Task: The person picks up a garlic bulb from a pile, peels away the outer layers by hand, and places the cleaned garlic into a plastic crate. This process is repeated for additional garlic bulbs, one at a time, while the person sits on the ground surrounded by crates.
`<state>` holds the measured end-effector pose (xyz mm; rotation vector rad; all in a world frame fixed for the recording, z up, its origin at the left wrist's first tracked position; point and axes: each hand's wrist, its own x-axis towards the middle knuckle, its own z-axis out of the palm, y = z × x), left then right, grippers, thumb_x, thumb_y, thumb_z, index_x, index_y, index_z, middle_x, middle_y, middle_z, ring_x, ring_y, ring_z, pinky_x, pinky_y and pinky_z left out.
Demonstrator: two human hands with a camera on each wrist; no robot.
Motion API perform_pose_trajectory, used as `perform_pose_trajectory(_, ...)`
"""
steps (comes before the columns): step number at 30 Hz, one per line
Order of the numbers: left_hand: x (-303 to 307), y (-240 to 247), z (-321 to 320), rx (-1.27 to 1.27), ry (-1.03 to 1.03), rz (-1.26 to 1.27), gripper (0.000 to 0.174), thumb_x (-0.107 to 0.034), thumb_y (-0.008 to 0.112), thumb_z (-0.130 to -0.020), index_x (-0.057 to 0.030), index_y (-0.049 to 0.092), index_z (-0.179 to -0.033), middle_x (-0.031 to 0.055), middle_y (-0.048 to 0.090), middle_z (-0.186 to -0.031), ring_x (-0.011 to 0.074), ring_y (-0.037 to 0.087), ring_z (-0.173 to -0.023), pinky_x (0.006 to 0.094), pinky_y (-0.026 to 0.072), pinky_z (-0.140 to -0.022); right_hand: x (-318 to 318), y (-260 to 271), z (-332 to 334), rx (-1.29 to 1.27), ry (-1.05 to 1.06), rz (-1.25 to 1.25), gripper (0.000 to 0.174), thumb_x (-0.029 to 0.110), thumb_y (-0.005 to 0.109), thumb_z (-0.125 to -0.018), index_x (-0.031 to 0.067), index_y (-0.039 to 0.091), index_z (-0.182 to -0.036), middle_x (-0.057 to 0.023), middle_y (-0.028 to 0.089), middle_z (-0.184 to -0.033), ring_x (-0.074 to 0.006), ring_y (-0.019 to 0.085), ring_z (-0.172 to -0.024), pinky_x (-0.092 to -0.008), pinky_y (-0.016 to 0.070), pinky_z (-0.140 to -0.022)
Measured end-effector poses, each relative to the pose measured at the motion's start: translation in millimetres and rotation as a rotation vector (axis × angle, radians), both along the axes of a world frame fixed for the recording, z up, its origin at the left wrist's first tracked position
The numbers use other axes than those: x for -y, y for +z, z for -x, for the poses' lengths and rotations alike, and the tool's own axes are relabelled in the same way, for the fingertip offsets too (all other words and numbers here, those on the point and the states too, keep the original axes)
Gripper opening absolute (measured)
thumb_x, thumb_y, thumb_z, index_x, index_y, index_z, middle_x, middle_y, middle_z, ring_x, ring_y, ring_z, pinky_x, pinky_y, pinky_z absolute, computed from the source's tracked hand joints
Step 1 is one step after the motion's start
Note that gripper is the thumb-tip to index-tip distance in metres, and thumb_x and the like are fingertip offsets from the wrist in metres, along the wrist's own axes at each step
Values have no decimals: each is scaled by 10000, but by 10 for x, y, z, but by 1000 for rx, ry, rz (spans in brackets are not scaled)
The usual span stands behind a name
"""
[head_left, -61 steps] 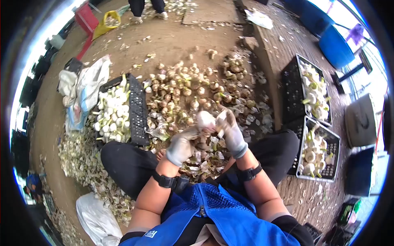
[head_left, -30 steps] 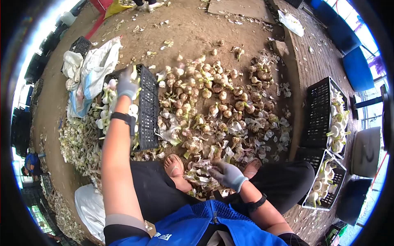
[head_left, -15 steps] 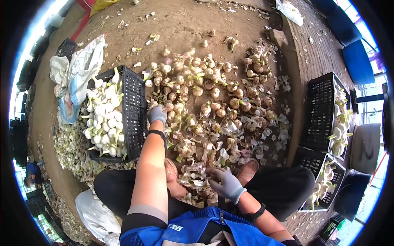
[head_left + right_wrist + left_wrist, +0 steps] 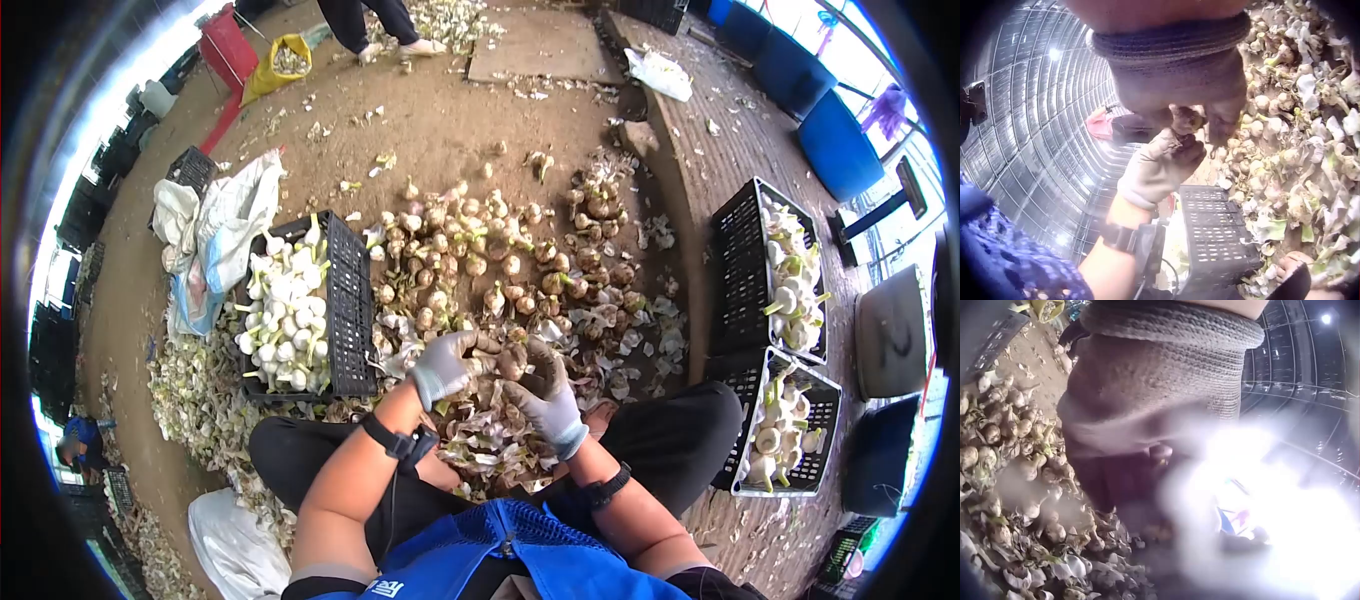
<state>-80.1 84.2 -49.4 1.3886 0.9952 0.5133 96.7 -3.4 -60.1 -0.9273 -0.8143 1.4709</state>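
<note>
In front of the body, a brownish, unpeeled garlic bulb (image 4: 512, 362) is held between two gloved hands above a heap of loose skins (image 4: 490, 435). My left hand (image 4: 445, 365) pinches it from the left, fingers pointing inward. Curled about its other side are the fingers and thumb of my right hand (image 4: 548, 400). The right wrist view shows the bulb (image 4: 1186, 120) between both gloves, its lower part covered by the left fingers. Glare and the glove hide most of the work in the left wrist view. Beyond the hands spreads a pile of unpeeled garlic (image 4: 475, 250).
A black crate (image 4: 350, 310) full of white peeled garlic (image 4: 285, 325) stands left of the pile. Two more crates of garlic, one behind (image 4: 738, 235) and one nearer (image 4: 830, 430), stand at the right. White sacks (image 4: 235, 220) lie at the left; another person's legs (image 4: 375, 25) are far ahead.
The left hand held a whitish bulb with the right, went over the left crate, then to the pile's near edge, and is now back at the right hand with a brownish bulb.
</note>
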Motion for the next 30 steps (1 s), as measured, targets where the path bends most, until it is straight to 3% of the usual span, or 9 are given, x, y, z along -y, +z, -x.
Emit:
perform_pose_trajectory(3, 286, 237, -121, -33, 51, -132, 238, -89, 690, -839, -9, 628, -1053, 34, 660, -970, 98, 598, -872, 242, 483, -820, 17, -28, -22, -40, -76, -116, 642, -52, 635, -839, 79, 330, -1389, -65, 450, -1301, -152, 516, -1126, -307, 437, -953)
perform_pose_trajectory(7, 487, 318, -344, 450, 420, 151, 294, -164, 635, -899, -14, 572, -1144, 9, 639, -982, 87, 580, -905, 237, 469, -834, 33, 34, -64, -41, -79, -135, 553, -11, 716, -759, 45, 463, -1247, -87, 502, -1211, -187, 515, -1108, -324, 414, -963)
perform_pose_trajectory(10, 603, 330, -495, 600, 403, 41, 323, -188, 631, -904, -14, 577, -1171, 15, 646, -1007, 85, 583, -917, 232, 469, -837, 61, 78, -105, 715, -315, -578, 530, 60, 778, -611, 65, 519, -1073, -147, 503, -1092, -337, 484, -1053, -415, 406, -913)
perform_pose_trajectory(14, 688, 377, -560, 410, 451, -25, 344, -149, 606, -916, -11, 562, -1229, 41, 659, -1032, 99, 596, -929, 236, 476, -857, 212, 252, -143, 977, -398, -684, 534, -11, 685, -579, 91, 523, -1077, -188, 492, -1098, -405, 465, -1055, -465, 411, -916)
perform_pose_trajectory(19, 836, 582, -564, 279, 352, -276, 435, -33, 501, -939, 15, 414, -1362, 108, 552, -1282, 150, 523, -1157, 277, 399, -1000, 265, 172, -137, 1002, -435, -711, 519, -27, 683, -571, 100, 508, -1043, -156, 539, -1065, -397, 476, -1051, -462, 410, -915)
perform_pose_trajectory(23, 861, 497, -572, 272, 340, -432, 491, 79, 421, -905, 22, 369, -1390, 102, 454, -1400, 162, 440, -1270, 283, 333, -1057, 267, 164, -218, 1091, -379, -809, 611, -17, 749, -604, 73, 431, -1117, -130, 489, -1117, -293, 497, -1063, -403, 407, -934)
perform_pose_trajectory(26, 847, 406, -577, 188, 449, -599, 556, 156, 394, -736, 17, 512, -1261, 144, 586, -1243, 217, 550, -1168, 286, 395, -1007, 306, 174, -163, 499, -243, -544, 577, -19, 740, -650, 82, 426, -1124, -76, 407, -1203, -190, 481, -1078, -344, 406, -944)
perform_pose_trajectory(29, 868, 389, -613, 256, 551, -579, 454, 159, 373, -708, 0, 586, -1076, 124, 647, -1066, 229, 628, -980, 298, 465, -909, 294, 318, -170, -29, -42, -322, 561, -16, 705, -734, 71, 430, -1214, -69, 498, -1122, -170, 532, -1025, -321, 463, -877)
perform_pose_trajectory(30, 886, 375, -594, 178, 511, -587, 420, 154, 381, -715, -17, 586, -1040, 121, 645, -1020, 226, 633, -928, 303, 481, -864, 283, 252, -217, -111, -8, -156, 550, 127, 664, -835, 62, 390, -1308, -85, 550, -1100, -175, 568, -981, -312, 506, -794)
